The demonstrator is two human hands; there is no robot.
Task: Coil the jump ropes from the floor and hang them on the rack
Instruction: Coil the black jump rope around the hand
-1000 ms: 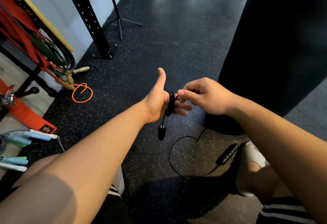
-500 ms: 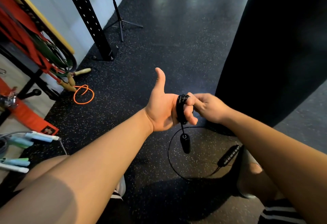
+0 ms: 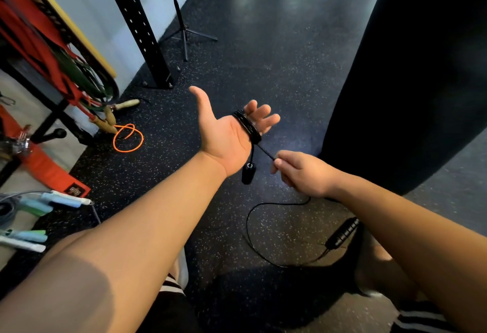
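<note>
A black jump rope (image 3: 247, 127) is wound in several turns around the fingers of my left hand (image 3: 224, 132), palm up with fingers spread. One black handle (image 3: 247, 173) dangles below that palm. My right hand (image 3: 300, 172) pinches the taut cord just right of the coil. The slack cord (image 3: 250, 230) loops on the floor to the second black handle (image 3: 342, 232) beside my right leg. An orange rope (image 3: 128, 137) with wooden handles (image 3: 126, 105) lies on the floor at the left, below the rack (image 3: 52, 119).
Red and green bands (image 3: 66, 69) hang on the rack at left. A perforated black post (image 3: 139, 29) and a tripod stand (image 3: 184, 32) rise behind. A large black punching bag (image 3: 408, 69) fills the right. Light blue handled ropes (image 3: 52, 201) lie at lower left.
My left hand has turned palm up and spread its fingers. My right hand has dropped from the coil and pulled the cord down to the right. The dangling handle swung.
</note>
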